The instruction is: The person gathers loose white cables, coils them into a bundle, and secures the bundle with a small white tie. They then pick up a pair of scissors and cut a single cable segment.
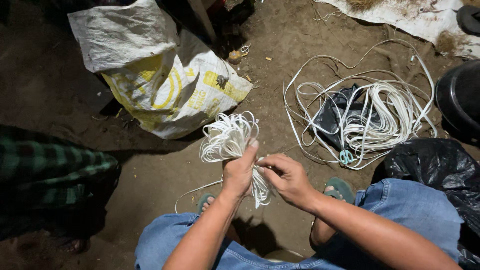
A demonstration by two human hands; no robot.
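Two bare hands in view, both on one small bundle of looped white flat cord (pixel 229 140), held above the dirt floor (pixel 160 170) in front of the knees. Left hand (pixel 239 172): grip closed around the bundle's waist, thumb up along the loops. Right hand (pixel 286 178): fingers pinched on the cord strands just beside the left hand. One loose cord tail trails down to the floor. One large loose coil of the same white cord (pixel 375 117) lies well apart to the right, over one black plastic sheet (pixel 332 117). One pair of teal-handled scissors (pixel 345 156) rests at its near edge. One white-and-yellow woven sack (pixel 165 75) lies beyond the bundle. One black plastic bag (pixel 435 162) sits by the right knee.
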